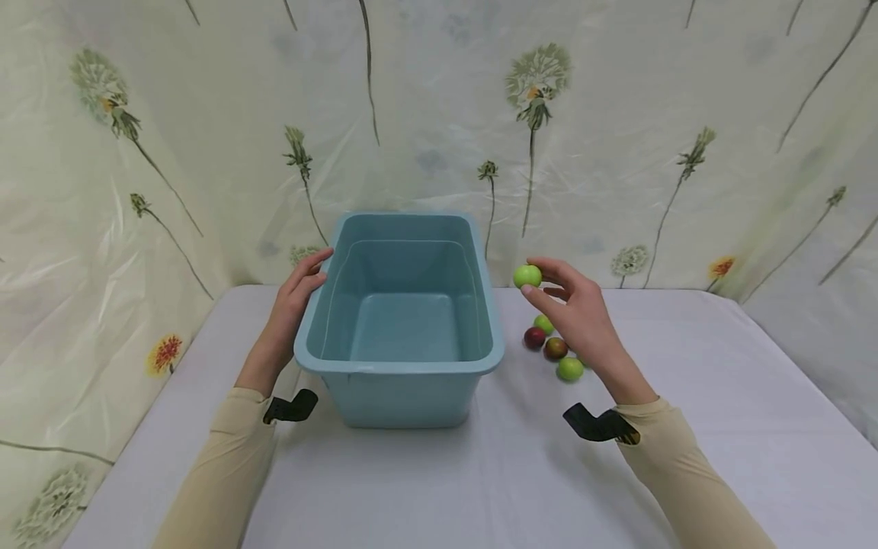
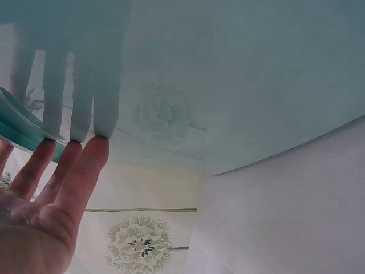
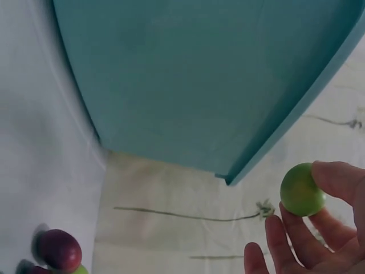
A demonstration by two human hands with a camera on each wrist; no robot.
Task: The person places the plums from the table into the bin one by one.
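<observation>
A blue-grey plastic tub (image 1: 405, 367) stands on the table, its inside showing no contents. My left hand (image 1: 293, 305) rests against the tub's left side, fingers straight; in the left wrist view the fingertips (image 2: 100, 142) touch the outer wall. To the right of the tub, my right hand (image 1: 576, 305) pinches a small round green fruit (image 1: 527, 276) between thumb and fingers, above the table and apart from the tub. Below that hand lie several small fruits, among them a dark red one (image 1: 535, 338), a reddish-brown one (image 1: 555, 349) and a green one (image 1: 570, 369). The hand partly hides the group.
A white cloth (image 1: 411, 488) covers the table. Behind and at both sides hangs a pale plastic sheet (image 1: 425, 99) printed with dandelions. Each wrist bears a black camera mount, one on the left (image 1: 291, 406) and one on the right (image 1: 595, 424).
</observation>
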